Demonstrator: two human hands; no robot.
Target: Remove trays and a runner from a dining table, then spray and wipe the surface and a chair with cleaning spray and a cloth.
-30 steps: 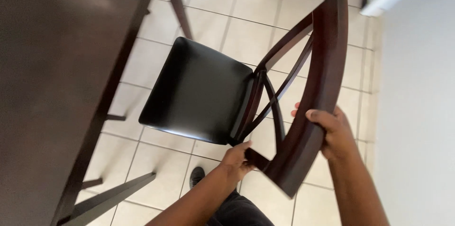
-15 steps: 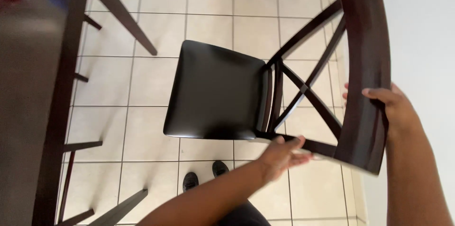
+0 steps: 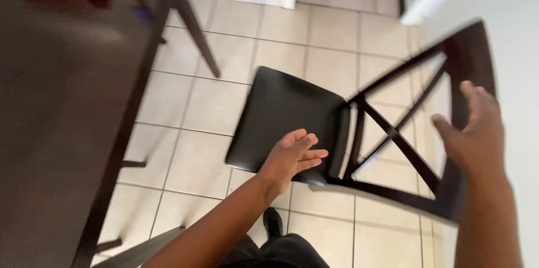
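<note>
Let go of chair point(image 3: 292, 122) just now: half second earlier both hands gripped backrest. Left hand point(image 3: 292, 158) hovered over seat's near edge, fingers spread, holding nothing. Right hand point(image 3: 474, 130) open beside top rail, off wood. Chair stood on tile floor point(image 3: 191, 105) beside dark table point(image 3: 62, 105), unsupported by me.

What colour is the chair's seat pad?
Glossy black, on the chair seat set in a dark brown wooden frame; the head view shows it clearly.
</note>
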